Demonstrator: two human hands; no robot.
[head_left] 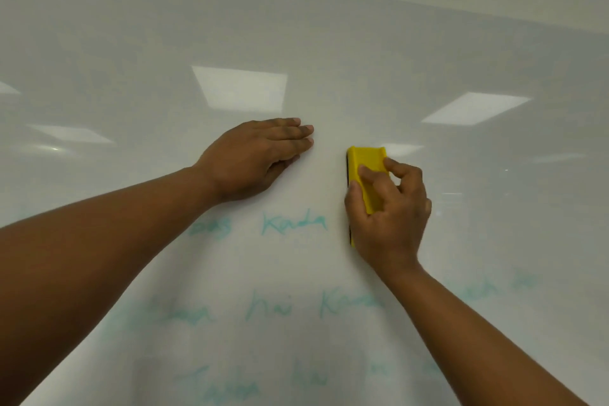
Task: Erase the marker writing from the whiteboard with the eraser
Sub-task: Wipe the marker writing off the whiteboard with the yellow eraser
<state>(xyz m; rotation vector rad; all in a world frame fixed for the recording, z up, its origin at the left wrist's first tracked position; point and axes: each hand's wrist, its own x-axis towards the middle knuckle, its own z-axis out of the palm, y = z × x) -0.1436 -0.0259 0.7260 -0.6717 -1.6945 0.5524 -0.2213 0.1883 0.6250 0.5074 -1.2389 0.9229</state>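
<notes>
Just one yellow eraser [366, 171], two hands, three rows of teal writing [293, 222].

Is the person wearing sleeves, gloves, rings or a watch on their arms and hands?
No. Both arms are bare as far as the picture shows, with no sleeves in view. The left hand and the right hand have no gloves, and I see no rings, watch or bracelet on the fingers or wrists. The fingernails look short and plain.
</notes>
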